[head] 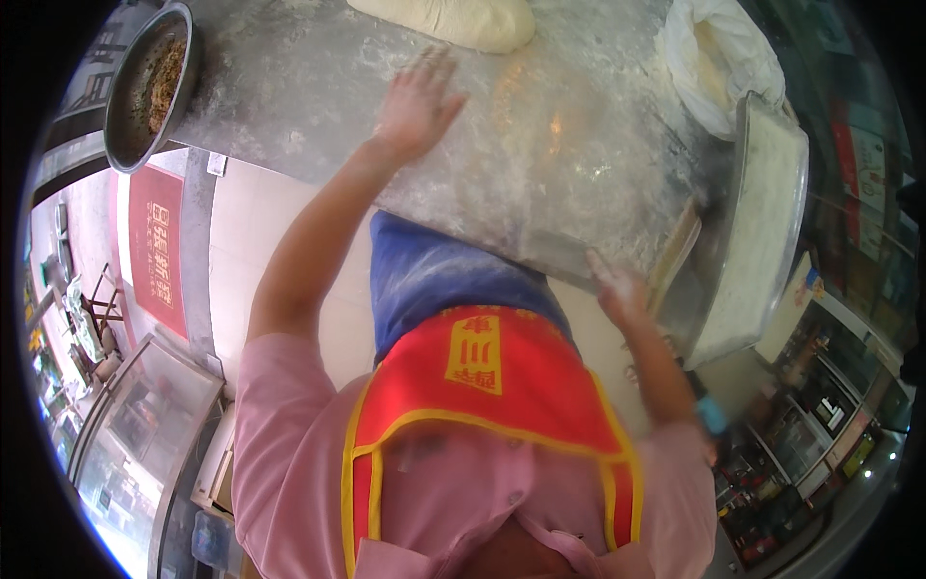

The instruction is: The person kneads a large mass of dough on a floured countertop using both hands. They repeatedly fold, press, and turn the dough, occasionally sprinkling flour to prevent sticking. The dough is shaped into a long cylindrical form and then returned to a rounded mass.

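My left hand is over the floured metal worktop, fingers apart and blurred, holding nothing. Just beyond its fingertips lies a large lump of pale dough, partly cut off by the top of the picture. My right hand is at the worktop's near edge, beside a flat, blurred scraper-like piece along that edge; whether the fingers grip it is unclear. A long wooden piece lies just right of my right hand. Loose flour is spread over the metal.
A metal bowl with a brown crumbly filling stands at the left corner. At the right are an open white bag of flour and a long pale tray. A glass display case stands lower left.
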Action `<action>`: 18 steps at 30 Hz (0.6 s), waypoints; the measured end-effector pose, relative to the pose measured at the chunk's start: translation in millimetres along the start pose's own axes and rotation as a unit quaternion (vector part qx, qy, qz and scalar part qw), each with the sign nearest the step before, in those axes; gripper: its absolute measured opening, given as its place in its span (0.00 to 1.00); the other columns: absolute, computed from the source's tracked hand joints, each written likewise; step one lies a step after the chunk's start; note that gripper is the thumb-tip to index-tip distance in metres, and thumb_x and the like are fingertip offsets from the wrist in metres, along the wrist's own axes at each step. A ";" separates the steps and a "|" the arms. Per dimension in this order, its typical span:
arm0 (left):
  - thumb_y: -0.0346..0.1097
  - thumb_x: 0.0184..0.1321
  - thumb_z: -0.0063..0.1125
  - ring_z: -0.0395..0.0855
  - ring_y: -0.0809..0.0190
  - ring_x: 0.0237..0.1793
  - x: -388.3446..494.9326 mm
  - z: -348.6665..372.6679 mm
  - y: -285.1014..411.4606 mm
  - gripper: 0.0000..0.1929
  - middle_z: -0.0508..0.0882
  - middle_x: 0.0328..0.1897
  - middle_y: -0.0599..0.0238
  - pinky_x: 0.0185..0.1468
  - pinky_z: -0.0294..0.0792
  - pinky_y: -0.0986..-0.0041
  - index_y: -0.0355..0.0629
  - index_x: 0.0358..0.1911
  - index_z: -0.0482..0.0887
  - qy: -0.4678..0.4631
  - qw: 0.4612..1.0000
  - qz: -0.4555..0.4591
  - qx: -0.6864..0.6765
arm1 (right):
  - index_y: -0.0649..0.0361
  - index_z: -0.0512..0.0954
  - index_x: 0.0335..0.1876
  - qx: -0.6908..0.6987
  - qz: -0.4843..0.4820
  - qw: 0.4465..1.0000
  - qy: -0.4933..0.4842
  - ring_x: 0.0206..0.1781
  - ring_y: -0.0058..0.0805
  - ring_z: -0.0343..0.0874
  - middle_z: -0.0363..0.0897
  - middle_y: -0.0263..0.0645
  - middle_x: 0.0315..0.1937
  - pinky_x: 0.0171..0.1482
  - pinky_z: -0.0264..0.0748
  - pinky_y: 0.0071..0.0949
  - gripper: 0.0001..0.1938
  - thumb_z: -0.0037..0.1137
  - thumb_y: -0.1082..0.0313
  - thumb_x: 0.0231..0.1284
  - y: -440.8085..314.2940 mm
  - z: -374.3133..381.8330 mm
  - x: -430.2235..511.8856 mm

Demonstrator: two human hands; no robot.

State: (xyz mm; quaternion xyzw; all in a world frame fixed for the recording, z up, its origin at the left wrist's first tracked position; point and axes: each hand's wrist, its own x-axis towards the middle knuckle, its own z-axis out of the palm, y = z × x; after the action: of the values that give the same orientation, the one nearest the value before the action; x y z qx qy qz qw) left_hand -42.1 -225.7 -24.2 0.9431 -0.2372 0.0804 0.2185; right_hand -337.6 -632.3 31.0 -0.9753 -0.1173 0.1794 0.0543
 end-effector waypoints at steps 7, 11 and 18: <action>0.48 0.80 0.50 0.68 0.38 0.78 -37.8 -39.2 17.2 0.28 0.70 0.82 0.48 0.80 0.61 0.54 0.38 0.75 0.73 0.041 0.948 -0.233 -0.214 | 0.40 0.74 0.74 -0.036 0.012 0.999 0.023 0.42 0.52 0.88 0.87 0.45 0.50 0.42 0.85 0.48 0.26 0.52 0.69 0.70 -40.8 -21.2 197.6; 0.47 0.81 0.49 0.66 0.36 0.79 -63.9 -53.7 16.8 0.29 0.68 0.81 0.38 0.81 0.61 0.55 0.36 0.77 0.69 0.082 0.930 -0.272 -0.232 | 0.41 0.74 0.74 -0.021 -0.018 0.992 0.126 0.42 0.53 0.88 0.86 0.47 0.50 0.43 0.85 0.48 0.25 0.52 0.66 0.73 -50.7 -50.0 242.4; 0.46 0.82 0.48 0.65 0.36 0.80 -150.1 -69.2 -1.4 0.30 0.69 0.80 0.37 0.82 0.58 0.54 0.35 0.78 0.67 0.100 0.897 -0.369 -0.220 | 0.45 0.78 0.69 0.002 -0.080 0.996 0.029 0.45 0.56 0.88 0.88 0.52 0.46 0.46 0.84 0.51 0.20 0.46 0.50 0.82 -54.5 -23.5 201.7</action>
State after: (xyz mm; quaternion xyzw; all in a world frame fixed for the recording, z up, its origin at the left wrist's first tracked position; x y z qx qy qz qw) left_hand -176.0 -131.6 -1.4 0.8778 0.1394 0.0332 0.4571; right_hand -157.3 -531.1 -7.0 -0.9673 -0.1933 0.1466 0.0741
